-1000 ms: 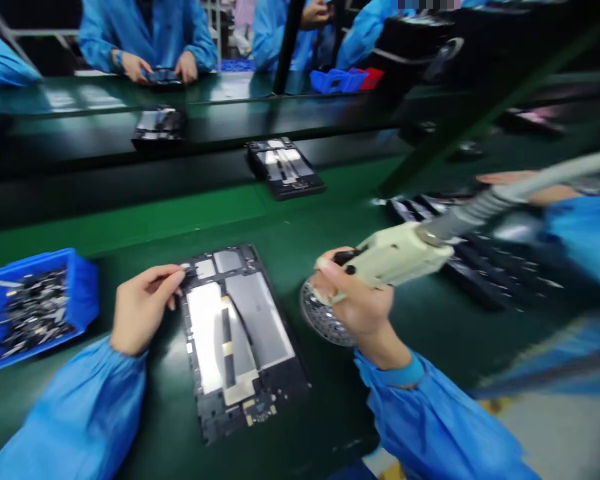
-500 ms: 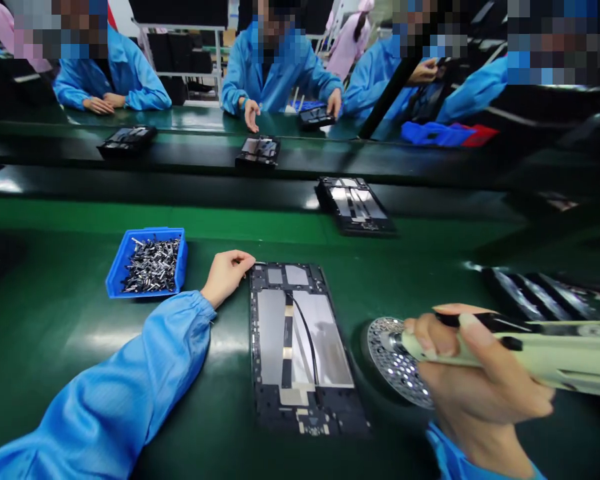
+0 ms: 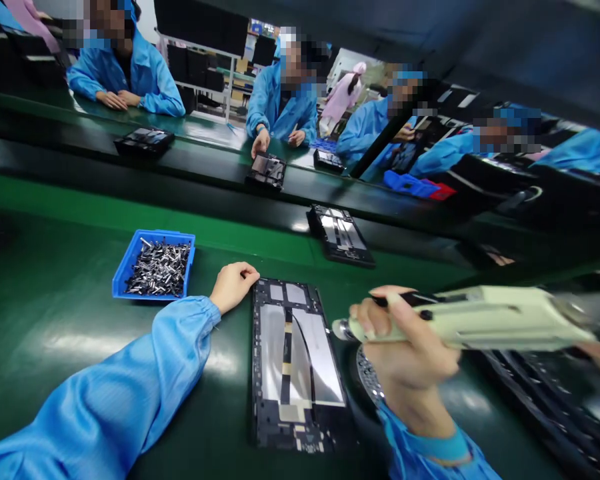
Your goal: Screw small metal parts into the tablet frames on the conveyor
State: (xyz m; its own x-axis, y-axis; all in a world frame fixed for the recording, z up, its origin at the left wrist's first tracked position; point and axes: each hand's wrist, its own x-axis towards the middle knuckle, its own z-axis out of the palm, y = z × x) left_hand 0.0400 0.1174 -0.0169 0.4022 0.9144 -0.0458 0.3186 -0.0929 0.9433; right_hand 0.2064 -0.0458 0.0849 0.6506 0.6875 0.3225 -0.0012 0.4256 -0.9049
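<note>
My left hand (image 3: 233, 287) rests on the green mat (image 3: 70, 353), its fingers loosely curled and holding nothing, right by the top-left corner of a black tablet frame (image 3: 295, 360) with silver panels and a dark strip. My right hand (image 3: 405, 347) grips a cream electric screwdriver (image 3: 485, 319). Its metal tip (image 3: 341, 329) points left, close to the frame's right edge, and I cannot tell if they touch. Partly hidden under my right hand lies a round perforated metal dish (image 3: 367, 375). A blue tray (image 3: 130, 263) of small metal screws stands left of my left hand.
Further tablet frames (image 3: 339, 233) lie on a dark conveyor belt (image 3: 195, 163) beyond the mat. Co-workers in blue smocks (image 3: 283, 107) sit across the belt. A dark rack of frames (image 3: 545, 407) lies at lower right, and the screwdriver's cable runs off right.
My right hand has carried the screwdriver left, off the dish and toward the tablet frame. The view has tilted. My left hand stays almost where it was.
</note>
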